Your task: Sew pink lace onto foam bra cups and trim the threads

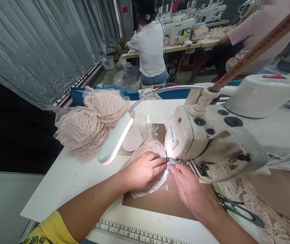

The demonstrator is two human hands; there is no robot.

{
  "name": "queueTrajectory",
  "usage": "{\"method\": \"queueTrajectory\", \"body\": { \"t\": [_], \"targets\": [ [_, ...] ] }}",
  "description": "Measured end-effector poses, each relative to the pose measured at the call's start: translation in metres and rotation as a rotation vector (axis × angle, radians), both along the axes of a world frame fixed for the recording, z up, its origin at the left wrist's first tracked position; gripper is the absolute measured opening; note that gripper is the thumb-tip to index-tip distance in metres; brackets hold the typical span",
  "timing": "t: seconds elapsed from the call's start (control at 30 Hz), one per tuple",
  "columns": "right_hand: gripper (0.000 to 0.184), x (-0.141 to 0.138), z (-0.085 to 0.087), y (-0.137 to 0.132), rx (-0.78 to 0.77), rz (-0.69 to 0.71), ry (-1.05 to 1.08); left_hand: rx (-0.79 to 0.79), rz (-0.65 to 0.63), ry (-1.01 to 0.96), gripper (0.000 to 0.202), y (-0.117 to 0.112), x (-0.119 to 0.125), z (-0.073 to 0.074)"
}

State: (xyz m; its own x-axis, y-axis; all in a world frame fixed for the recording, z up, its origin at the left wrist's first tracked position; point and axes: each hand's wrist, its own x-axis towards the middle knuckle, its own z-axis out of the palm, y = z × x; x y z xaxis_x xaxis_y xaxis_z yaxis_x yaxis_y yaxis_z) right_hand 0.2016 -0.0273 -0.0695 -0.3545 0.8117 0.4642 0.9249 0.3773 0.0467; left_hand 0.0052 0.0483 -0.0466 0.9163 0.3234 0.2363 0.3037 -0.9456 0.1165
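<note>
My left hand lies curled over a lace-covered bra cup, pressing it flat on the table, fingertips close to the presser foot of a white JUKI sewing machine. My right hand rests beside it, fingers together, pinching the lace edge right at the foot. The needle area is partly hidden by the machine head. A second pale cup lies just behind the hands.
A pile of lace cups sits at the table's left. A gooseneck lamp reaches over the work. Scissors lie right of my right wrist, more lace beyond. A ruler strip runs along the near edge. Two people sew at tables behind.
</note>
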Motion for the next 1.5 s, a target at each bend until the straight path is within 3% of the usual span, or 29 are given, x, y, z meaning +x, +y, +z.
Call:
{"method": "queueTrajectory", "body": {
  "t": [0.53, 0.97, 1.3, 1.5],
  "targets": [
    [0.038, 0.001, -0.002, 0.002, -0.004, 0.036, 0.055, -0.015, 0.059, -0.022, 0.033, 0.001, 0.002, -0.004],
    [0.043, 0.004, -0.008, -0.001, -0.153, 0.024, 0.125, -0.023, 0.156, -0.019, 0.031, 0.005, 0.000, 0.000],
    [0.045, 0.002, 0.009, -0.003, -0.154, 0.071, 0.087, -0.011, -0.062, 0.065, 0.033, 0.004, -0.009, 0.003],
    [0.051, -0.001, 0.003, -0.006, -0.108, -0.005, -0.012, 0.016, 0.000, 0.070, 0.032, -0.001, -0.004, -0.002]
  ]
}}
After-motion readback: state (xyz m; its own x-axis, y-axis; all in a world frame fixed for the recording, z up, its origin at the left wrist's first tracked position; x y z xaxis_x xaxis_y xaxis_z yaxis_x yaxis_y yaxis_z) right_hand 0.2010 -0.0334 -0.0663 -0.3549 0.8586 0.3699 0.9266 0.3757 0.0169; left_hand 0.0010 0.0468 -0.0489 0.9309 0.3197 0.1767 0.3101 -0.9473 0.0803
